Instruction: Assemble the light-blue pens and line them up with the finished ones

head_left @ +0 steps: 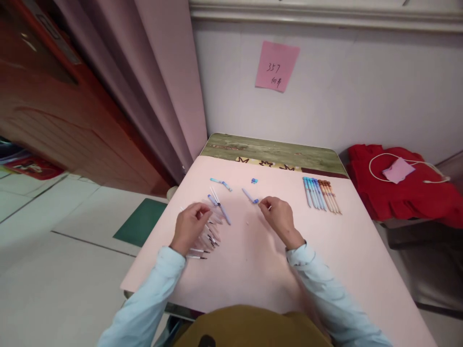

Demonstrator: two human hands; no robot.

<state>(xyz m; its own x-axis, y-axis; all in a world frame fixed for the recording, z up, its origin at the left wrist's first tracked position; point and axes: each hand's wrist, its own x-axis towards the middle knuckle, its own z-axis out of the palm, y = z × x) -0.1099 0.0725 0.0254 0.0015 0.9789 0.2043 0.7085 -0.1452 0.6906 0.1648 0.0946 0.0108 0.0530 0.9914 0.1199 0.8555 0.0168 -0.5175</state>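
head view: left hand [191,224] beside thin refills [212,238]

- Soft, fairly even light covered the pale pink tabletop [224,284]
- A diffuse shadow lay beside the right hand [278,215] and sleeve [325,279]
- The reddish-brown door [83,140] looked dim, with one small glare streak
- Wide-angle distortion slanted the outer edges
- Thin refills [197,257] near the left hand [190,226] were partly smeared
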